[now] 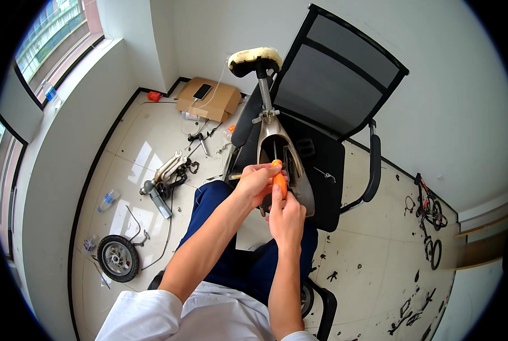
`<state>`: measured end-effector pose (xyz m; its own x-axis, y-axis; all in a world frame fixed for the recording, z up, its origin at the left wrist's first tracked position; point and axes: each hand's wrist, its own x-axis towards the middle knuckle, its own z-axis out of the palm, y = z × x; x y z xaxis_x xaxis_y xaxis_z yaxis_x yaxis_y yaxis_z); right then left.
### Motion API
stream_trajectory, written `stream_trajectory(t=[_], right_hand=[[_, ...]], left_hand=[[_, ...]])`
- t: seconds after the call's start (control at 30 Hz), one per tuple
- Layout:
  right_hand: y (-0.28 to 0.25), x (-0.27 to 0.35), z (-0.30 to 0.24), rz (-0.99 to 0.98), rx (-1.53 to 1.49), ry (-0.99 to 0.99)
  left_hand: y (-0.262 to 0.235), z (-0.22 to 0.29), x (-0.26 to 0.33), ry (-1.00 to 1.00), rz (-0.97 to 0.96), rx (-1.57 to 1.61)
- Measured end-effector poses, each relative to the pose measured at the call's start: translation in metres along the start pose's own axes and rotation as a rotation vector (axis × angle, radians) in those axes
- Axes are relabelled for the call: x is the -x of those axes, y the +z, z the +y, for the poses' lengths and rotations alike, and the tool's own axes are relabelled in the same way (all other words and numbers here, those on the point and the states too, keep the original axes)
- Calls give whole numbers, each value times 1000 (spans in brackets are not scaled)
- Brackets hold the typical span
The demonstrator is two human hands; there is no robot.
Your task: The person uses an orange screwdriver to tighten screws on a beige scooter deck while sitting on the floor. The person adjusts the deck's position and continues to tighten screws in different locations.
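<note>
A screwdriver (pixel 279 181) with an orange handle points away from me, its shaft reaching into the hollow of a metallic scooter body (pixel 300 176). My left hand (pixel 255 183) is closed round the handle from the left side. Below it, my right hand (pixel 287 217) also grips the handle, its thumb lying along it. A worn cream-and-black saddle (pixel 255 58) tops the post (pixel 264 94) at the far end of the body. The body rests against a black mesh office chair (pixel 328 153) in front of my knees. What the screwdriver's tip touches is hidden inside the hollow.
On the left floor lie a small wheel (pixel 118 258), metal fork parts (pixel 166 170) and a plastic bottle (pixel 109 200). A cardboard box (pixel 222 101) carries a phone (pixel 202 91). A pedal (pixel 305 148) sits on the chair seat. Bike parts (pixel 430 210) spread along the right wall.
</note>
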<state>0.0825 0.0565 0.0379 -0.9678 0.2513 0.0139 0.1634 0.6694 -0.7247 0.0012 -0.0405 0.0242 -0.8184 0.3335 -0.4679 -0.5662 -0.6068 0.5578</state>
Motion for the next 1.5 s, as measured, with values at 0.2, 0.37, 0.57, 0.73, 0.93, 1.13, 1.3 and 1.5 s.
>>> stream_trajectory(t=[0.2, 0.37, 0.57, 0.73, 0.93, 1.13, 1.3, 1.5], right_hand=[[3, 5, -11, 229, -1, -375], [7, 2, -7, 212, -113, -196], [17, 9, 0, 225, -163, -227], [20, 11, 4, 221, -190, -218], [21, 11, 6, 225, -214, -230], [20, 11, 7, 234, -197, -243], [20, 12, 5, 229, -202, -231], [21, 11, 9, 234, -203, -236]], left_hand=[[17, -8, -4, 281, 236, -339], [12, -5, -2, 200, 134, -277], [3, -13, -4, 159, 57, -257], [2, -15, -4, 134, 42, -268], [-1, -17, -7, 132, 33, -271], [1, -14, -5, 117, 27, -251], [-2, -17, -6, 99, 20, -265], [-1, -19, -5, 110, 26, -267]])
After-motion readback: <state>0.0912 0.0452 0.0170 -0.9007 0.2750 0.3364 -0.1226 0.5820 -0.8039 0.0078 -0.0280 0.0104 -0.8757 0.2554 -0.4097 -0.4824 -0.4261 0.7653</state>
